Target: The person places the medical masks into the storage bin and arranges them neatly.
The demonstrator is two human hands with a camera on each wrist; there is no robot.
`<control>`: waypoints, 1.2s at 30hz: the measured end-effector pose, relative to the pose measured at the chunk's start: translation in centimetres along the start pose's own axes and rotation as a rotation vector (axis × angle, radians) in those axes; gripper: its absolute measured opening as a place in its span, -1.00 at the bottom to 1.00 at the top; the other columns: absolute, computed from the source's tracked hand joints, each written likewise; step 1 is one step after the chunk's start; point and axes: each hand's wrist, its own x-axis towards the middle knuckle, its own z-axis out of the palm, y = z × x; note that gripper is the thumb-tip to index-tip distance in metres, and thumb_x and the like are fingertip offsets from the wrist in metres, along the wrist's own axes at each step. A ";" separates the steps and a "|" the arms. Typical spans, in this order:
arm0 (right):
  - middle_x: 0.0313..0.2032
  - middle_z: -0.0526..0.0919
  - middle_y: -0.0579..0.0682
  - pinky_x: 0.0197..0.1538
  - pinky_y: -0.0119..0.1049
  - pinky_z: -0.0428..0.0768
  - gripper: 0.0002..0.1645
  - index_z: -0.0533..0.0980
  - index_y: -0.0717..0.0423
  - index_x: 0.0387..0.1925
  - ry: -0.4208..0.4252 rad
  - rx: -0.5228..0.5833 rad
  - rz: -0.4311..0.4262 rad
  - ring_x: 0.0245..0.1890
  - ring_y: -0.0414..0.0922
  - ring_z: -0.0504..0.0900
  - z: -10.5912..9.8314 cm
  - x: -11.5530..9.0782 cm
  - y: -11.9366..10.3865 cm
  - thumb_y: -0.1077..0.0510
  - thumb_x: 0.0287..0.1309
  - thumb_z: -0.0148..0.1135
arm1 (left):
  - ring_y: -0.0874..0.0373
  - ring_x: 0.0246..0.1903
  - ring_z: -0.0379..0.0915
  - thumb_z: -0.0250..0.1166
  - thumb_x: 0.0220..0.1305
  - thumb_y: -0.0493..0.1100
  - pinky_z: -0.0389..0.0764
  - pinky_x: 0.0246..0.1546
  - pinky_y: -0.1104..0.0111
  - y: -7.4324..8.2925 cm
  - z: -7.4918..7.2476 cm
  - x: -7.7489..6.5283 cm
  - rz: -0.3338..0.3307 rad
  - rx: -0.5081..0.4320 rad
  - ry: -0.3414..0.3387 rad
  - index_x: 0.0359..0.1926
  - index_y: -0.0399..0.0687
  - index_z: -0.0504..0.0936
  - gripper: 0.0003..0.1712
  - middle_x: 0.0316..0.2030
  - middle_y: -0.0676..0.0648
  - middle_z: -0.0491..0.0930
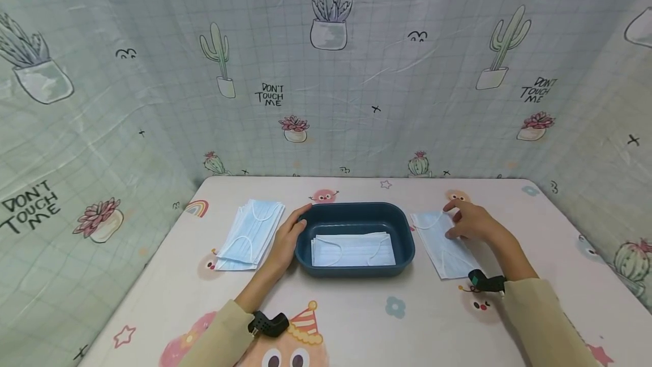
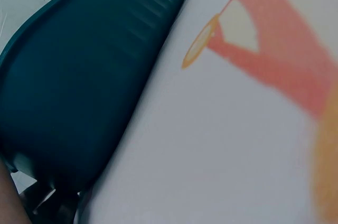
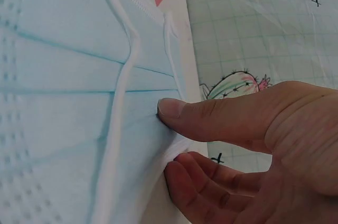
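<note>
On white tabletop, right hand pinches pleated blue mask, left hand grips bin.

A white desk printed with cartoon faces, stars and a rainbow carries a pile of pleated surgical masks left of the left grip, a dark-blue bin touching that grip's right side, and a surgical mask at the right grip.

Head: even light, soft shadows | left wrist: dim, soft-focus | right wrist: brighter
</note>
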 end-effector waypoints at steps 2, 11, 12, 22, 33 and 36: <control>-0.02 0.57 0.38 -0.20 -0.25 0.72 -0.23 0.39 0.28 0.27 -0.003 0.002 0.001 -0.21 0.07 0.58 0.0 0.0 -0.1 0.24 0.05 0.53 | 0.01 0.58 0.13 0.00 0.57 -0.15 0.03 0.62 -0.02 -0.1 -0.1 0.0 -0.001 0.001 0.000 0.45 0.08 0.45 -0.50 0.49 -0.04 0.39; -0.14 0.55 0.27 -0.23 -0.30 0.65 -0.41 0.45 0.30 0.14 -0.007 0.043 -0.013 -0.25 0.02 0.55 0.2 0.1 0.2 0.29 0.09 0.47 | 0.04 0.57 0.13 0.00 0.59 -0.11 0.03 0.62 0.01 -0.1 -0.2 0.0 0.017 -0.010 -0.012 0.44 0.14 0.47 -0.52 0.47 0.01 0.41; -0.17 0.55 0.25 -0.24 -0.31 0.64 -0.44 0.46 0.31 0.12 -0.004 0.048 -0.021 -0.26 0.01 0.55 0.3 0.1 0.3 0.30 0.09 0.46 | 0.04 0.57 0.13 0.00 0.59 -0.11 0.03 0.62 0.00 -0.1 -0.2 0.0 0.017 -0.009 -0.011 0.44 0.13 0.47 -0.52 0.47 0.00 0.41; -0.31 0.58 0.15 -0.34 -0.29 0.58 -0.78 0.53 0.33 -0.12 0.040 0.042 -0.076 -0.40 -0.07 0.55 0.6 0.0 0.3 0.33 0.20 0.30 | -0.04 0.59 0.10 -0.05 0.59 -0.21 0.01 0.63 0.00 0.3 0.1 0.1 -0.029 0.007 0.003 0.47 -0.02 0.42 -0.49 0.50 -0.09 0.37; -0.29 0.61 0.19 -0.35 -0.29 0.59 -0.80 0.58 0.32 -0.12 0.079 0.031 -0.068 -0.41 -0.06 0.55 0.5 0.1 0.1 0.30 0.23 0.22 | 0.03 0.58 0.11 -0.03 0.60 -0.11 0.03 0.62 -0.01 0.2 -0.2 -0.1 -0.007 0.015 -0.014 0.46 0.13 0.44 -0.50 0.49 0.00 0.38; -0.32 0.62 0.17 -0.36 -0.28 0.55 -0.78 0.60 0.32 -0.13 0.121 0.028 -0.080 -0.42 -0.06 0.54 0.3 0.0 -0.1 0.29 0.20 0.20 | 0.04 0.58 0.11 -0.03 0.60 -0.09 0.02 0.62 -0.01 0.1 -0.2 -0.2 0.002 0.006 -0.019 0.46 0.16 0.44 -0.51 0.49 0.02 0.38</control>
